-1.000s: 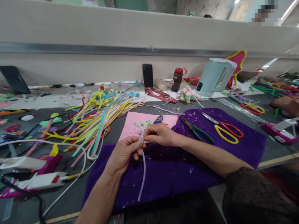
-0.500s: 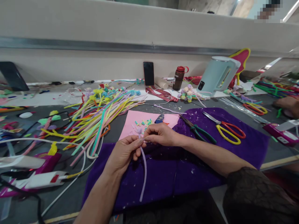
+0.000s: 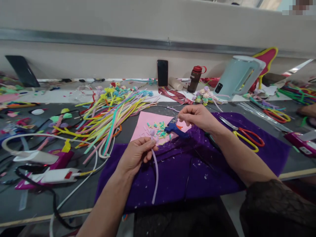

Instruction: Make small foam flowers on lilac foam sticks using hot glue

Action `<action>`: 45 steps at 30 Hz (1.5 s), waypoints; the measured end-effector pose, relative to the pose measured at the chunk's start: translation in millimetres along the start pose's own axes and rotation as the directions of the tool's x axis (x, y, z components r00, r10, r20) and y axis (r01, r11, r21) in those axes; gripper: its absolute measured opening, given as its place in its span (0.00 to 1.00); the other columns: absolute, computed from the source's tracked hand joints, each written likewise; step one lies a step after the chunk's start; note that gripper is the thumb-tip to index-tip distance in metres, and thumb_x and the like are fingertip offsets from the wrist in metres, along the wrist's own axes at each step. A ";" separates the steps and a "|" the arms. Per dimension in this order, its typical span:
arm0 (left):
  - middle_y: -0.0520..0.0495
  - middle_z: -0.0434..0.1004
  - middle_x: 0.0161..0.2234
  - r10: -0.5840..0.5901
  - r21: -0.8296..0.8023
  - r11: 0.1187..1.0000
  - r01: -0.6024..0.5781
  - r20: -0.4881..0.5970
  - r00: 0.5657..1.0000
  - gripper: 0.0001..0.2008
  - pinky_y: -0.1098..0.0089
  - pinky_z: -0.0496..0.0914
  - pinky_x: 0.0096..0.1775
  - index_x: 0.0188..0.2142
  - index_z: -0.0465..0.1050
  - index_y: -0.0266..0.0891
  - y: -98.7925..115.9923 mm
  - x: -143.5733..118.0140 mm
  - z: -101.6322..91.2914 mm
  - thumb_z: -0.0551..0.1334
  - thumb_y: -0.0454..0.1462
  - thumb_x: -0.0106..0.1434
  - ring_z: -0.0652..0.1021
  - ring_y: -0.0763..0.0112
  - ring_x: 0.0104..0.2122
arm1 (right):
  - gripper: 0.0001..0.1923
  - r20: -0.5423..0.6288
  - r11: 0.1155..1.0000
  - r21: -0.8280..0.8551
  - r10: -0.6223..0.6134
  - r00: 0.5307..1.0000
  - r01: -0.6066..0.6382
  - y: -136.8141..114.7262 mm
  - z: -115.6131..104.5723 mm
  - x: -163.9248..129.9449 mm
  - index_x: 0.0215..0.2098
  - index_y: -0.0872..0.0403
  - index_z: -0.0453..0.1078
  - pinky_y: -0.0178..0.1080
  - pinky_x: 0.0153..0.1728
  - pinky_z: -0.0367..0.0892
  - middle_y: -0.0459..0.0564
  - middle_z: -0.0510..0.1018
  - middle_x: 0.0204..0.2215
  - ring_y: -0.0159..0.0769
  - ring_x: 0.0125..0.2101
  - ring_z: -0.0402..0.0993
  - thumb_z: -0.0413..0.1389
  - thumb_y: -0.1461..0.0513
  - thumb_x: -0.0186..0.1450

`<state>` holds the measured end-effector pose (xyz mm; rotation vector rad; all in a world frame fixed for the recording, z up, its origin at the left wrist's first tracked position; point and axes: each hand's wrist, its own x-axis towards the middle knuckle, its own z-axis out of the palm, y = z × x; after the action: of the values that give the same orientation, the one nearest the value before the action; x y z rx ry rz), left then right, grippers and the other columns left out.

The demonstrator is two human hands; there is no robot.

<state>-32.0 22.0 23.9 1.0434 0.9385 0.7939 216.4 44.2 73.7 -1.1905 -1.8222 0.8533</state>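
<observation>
My left hand (image 3: 138, 152) pinches a lavender pipe cleaner (image 3: 156, 177) just below a small lavender fuzzy tuft (image 3: 152, 132). The stem's free end hangs down over the purple cloth (image 3: 170, 184). My right hand (image 3: 195, 118) is apart from it, up and to the right, with thumb and fingers pinched together. Whatever that pinch holds, if anything, is too small to make out. Just below those fingertips lies a blue tool (image 3: 176, 129), perhaps a glue gun, on pink paper (image 3: 140, 123) strewn with pipe cleaner snippets (image 3: 158, 126).
Many coloured pipe cleaners (image 3: 118, 118) lie to the left, near power strips (image 3: 54, 177) and cables. Scissors (image 3: 247, 133) rest on the cloth at right. Behind stand a phone (image 3: 162, 73), a bottle (image 3: 195, 79) and a kettle (image 3: 238, 77). Another person's hand (image 3: 307, 110) shows at the right edge.
My right hand has left the lavender tuft and moved up and right, above the blue tool. My left hand keeps its hold on the stem. The view has shifted slightly.
</observation>
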 end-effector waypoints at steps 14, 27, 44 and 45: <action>0.50 0.73 0.20 0.004 -0.022 1.000 -0.004 -0.014 1.000 0.12 0.80 0.49 0.12 0.22 0.69 0.32 -10.1 4.9 1.5 0.64 0.41 0.51 0.62 0.86 0.10 | 0.25 0.038 0.479 -0.874 0.226 0.973 -0.077 32.5 35.6 -16.7 0.39 0.56 0.69 0.37 0.29 0.61 0.56 0.74 0.39 0.45 0.37 0.71 0.50 0.45 0.56; 0.53 0.70 0.18 -0.002 -0.202 0.979 0.012 0.047 0.999 0.13 0.81 0.51 0.12 0.23 0.66 0.33 -5.5 2.0 -0.2 0.66 0.41 0.50 0.60 0.87 0.10 | 0.19 0.004 0.951 0.265 0.165 0.986 -0.160 18.8 -3.6 -28.0 0.40 0.57 0.68 0.38 0.29 0.64 0.56 0.74 0.37 0.39 0.31 0.70 0.49 0.55 0.55; 0.54 0.69 0.21 0.114 -0.426 0.904 -0.038 0.154 0.981 0.10 0.84 0.53 0.10 0.27 0.64 0.34 -2.4 -7.7 2.4 0.64 0.37 0.53 0.59 0.89 0.09 | 0.19 0.188 0.760 0.628 0.057 0.981 -0.164 -11.4 33.6 -69.6 0.42 0.55 0.69 0.33 0.19 0.55 0.51 0.71 0.29 0.29 0.20 0.61 0.52 0.54 0.57; 0.54 0.69 0.21 0.121 -0.426 0.904 -0.040 0.164 0.979 0.09 0.84 0.53 0.10 0.28 0.65 0.34 -3.0 -7.6 2.1 0.64 0.37 0.53 0.59 0.89 0.09 | 0.19 0.175 0.782 0.608 0.038 0.984 -0.139 -11.3 34.1 -70.2 0.42 0.55 0.69 0.33 0.19 0.56 0.50 0.71 0.28 0.29 0.19 0.60 0.52 0.53 0.57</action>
<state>-32.7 13.6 23.4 0.7623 0.5303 0.9029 199.8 -29.2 50.0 -0.7938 -1.4170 1.4954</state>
